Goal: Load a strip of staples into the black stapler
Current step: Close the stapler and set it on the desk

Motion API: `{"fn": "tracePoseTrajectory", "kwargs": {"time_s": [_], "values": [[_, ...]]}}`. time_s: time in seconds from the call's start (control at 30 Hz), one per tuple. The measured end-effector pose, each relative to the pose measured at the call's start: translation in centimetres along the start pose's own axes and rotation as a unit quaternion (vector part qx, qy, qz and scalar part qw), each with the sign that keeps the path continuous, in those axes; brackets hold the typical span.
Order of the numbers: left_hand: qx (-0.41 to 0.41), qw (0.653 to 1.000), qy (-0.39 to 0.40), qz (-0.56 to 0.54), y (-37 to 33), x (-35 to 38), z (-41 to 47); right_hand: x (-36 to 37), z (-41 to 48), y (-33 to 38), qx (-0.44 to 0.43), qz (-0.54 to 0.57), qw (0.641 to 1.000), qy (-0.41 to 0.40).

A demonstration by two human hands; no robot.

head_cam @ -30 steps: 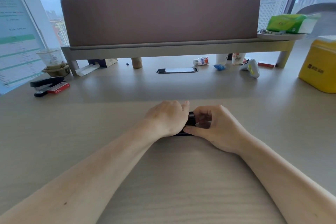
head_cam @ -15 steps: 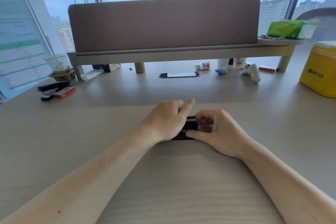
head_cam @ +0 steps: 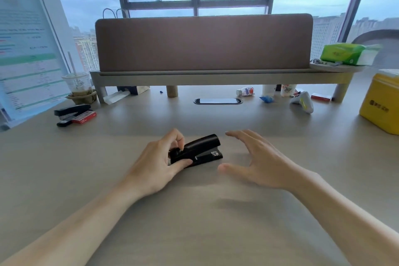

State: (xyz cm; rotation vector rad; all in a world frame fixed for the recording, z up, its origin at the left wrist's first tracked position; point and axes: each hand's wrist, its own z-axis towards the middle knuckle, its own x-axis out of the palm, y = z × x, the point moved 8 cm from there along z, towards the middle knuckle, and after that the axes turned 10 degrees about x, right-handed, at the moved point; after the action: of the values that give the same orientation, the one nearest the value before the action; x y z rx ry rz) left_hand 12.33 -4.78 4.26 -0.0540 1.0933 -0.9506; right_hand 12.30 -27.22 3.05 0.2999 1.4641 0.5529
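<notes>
The black stapler [head_cam: 199, 151] lies on the wooden desk in front of me, its nose pointing right and its top arm slightly raised. My left hand [head_cam: 159, 162] grips its rear end, thumb under the near side and fingers over the back. My right hand [head_cam: 257, 157] hovers just right of the stapler with fingers spread, touching nothing. No loose staple strip is visible. A red staple box [head_cam: 84, 117] lies at the far left beside a second black stapler [head_cam: 71, 111].
A brown divider on a raised shelf [head_cam: 216, 75] spans the back. A yellow box [head_cam: 382, 103] stands at the right edge. A plastic cup [head_cam: 78, 87], small bottles and a white device [head_cam: 303, 103] sit under the shelf. A cable slot [head_cam: 217, 101] is mid-desk.
My right hand has let go of the stapler and drawn away to the right, fingers spreading. The left hand has slid back to the rear end, uncovering the stapler. The view tilted upward.
</notes>
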Motion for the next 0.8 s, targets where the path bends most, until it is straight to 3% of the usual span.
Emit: {"fn": "tracePoseTrajectory", "kwargs": {"time_s": [0.13, 0.3, 0.57, 0.8], "values": [[-0.022, 1.000, -0.017, 0.013, 1.9, 0.1, 0.3, 0.5, 3.0, 0.3, 0.015, -0.022, 1.000, 0.004], [-0.003, 0.997, 0.037, 0.071, 3.1, 0.5, 1.5, 3.1, 4.9, -0.6, 0.015, -0.097, 0.995, 0.035], [-0.090, 0.991, -0.063, 0.081, 11.1, 2.0, 10.7, 3.6, 5.9, -1.1, 0.006, -0.128, 0.991, 0.038], [-0.121, 0.985, -0.067, 0.106, 13.5, 4.9, 17.3, 3.3, 5.6, -1.0, 0.016, -0.136, 0.990, 0.045]]}}
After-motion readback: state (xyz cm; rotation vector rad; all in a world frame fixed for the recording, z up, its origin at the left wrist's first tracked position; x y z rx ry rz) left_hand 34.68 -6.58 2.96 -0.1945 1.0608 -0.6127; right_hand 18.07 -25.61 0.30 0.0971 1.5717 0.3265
